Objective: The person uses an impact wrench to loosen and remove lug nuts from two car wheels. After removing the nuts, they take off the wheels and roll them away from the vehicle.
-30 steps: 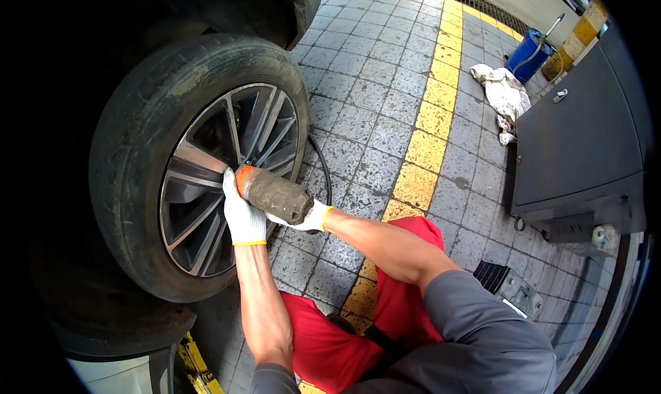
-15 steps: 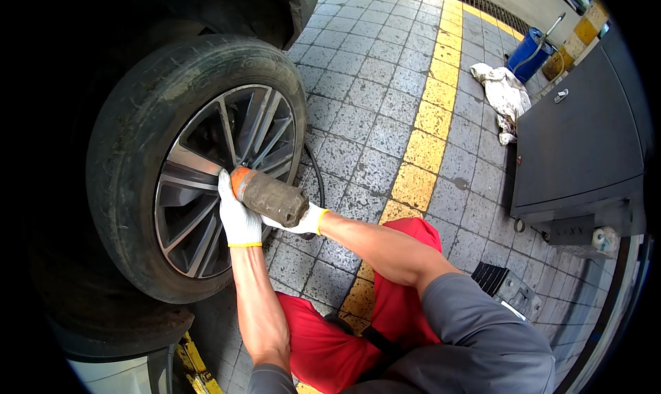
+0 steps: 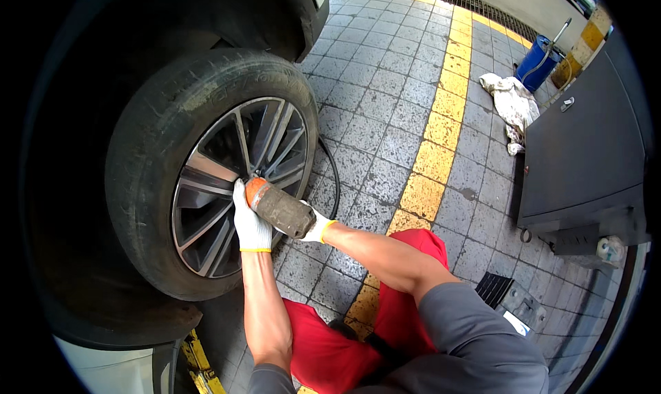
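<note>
An impact wrench (image 3: 282,208) with a worn grey-brown body and an orange nose points at the hub of the car wheel (image 3: 265,156). My left hand (image 3: 250,220), in a white knitted glove, is closed against the side of the wrench near its nose. On the far side of the tool, my gloved right hand (image 3: 318,226) grips the rear of the wrench; the body hides most of its fingers and the handle. The wheel has a scuffed black tire (image 3: 155,160) and a dark rim with bright spokes. Where the nose meets the hub, the contact is hidden.
A black hose (image 3: 335,173) curves over the tiled floor beside the tire. Yellow jack parts (image 3: 200,363) show under the car at lower left. At right stand a dark grey cabinet (image 3: 585,153), a white cloth (image 3: 511,101), a blue drum (image 3: 538,63) and a grey-black case (image 3: 509,297).
The whole view has shifted, so the wheel, wrench and floor sit slightly further right. Both hands keep their hold on the wrench at the hub.
</note>
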`<state>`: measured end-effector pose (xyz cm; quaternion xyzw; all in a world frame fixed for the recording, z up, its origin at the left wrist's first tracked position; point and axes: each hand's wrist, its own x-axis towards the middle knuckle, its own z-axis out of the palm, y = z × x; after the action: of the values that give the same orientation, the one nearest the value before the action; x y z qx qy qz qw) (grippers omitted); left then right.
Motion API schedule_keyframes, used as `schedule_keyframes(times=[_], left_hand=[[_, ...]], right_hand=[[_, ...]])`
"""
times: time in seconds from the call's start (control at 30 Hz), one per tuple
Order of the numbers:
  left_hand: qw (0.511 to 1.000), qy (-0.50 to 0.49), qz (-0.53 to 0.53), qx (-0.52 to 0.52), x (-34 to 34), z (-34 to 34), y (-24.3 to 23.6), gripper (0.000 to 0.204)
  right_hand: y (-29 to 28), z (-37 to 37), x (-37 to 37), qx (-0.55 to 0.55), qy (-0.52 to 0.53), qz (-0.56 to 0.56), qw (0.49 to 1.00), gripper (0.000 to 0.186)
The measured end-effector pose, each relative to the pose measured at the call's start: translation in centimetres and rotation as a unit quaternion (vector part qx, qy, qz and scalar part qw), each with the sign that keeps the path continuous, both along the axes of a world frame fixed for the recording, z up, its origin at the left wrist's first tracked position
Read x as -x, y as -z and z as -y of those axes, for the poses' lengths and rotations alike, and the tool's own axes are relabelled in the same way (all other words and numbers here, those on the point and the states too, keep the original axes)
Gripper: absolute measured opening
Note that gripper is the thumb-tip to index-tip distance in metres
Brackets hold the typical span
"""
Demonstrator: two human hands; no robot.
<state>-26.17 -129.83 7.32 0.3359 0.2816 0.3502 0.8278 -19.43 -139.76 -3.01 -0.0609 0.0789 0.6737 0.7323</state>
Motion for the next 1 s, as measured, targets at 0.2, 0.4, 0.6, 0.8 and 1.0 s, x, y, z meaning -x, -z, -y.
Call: schedule_keyframes(times=[0.2,0.4,0.6,0.8,1.0], left_hand=[[0.999,0.04,0.019,0.026,0.3,0.1,-1.1,0.046],[0.998,0.04,0.014,0.039,-0.8,1.2,-1.6,0.043],[0.992,0.069,0.047,0.096,-2.4,2.1,-1.8,0.04],[0.986,0.004,0.101,0.134,-2.6,0.8,-1.0,0.025],[0.996,-0.015,0.067,0.061,-1.7,0.3,0.3,0.022]], right_hand=[[-2.9,1.1,-3.0,-0.073,0.045,0.719,0.689,0.032],[-0.1,1.3,-2.0,-0.072,0.005,0.344,0.936,0.032],[4.4,0.4,-1.8,-0.021,0.019,0.581,0.813,0.041],[4.1,4.5,-3.4,-0.033,0.105,0.969,0.222,0.04],[2.7,7.8,-3.9,0.005,-0.009,0.428,0.904,0.03]])
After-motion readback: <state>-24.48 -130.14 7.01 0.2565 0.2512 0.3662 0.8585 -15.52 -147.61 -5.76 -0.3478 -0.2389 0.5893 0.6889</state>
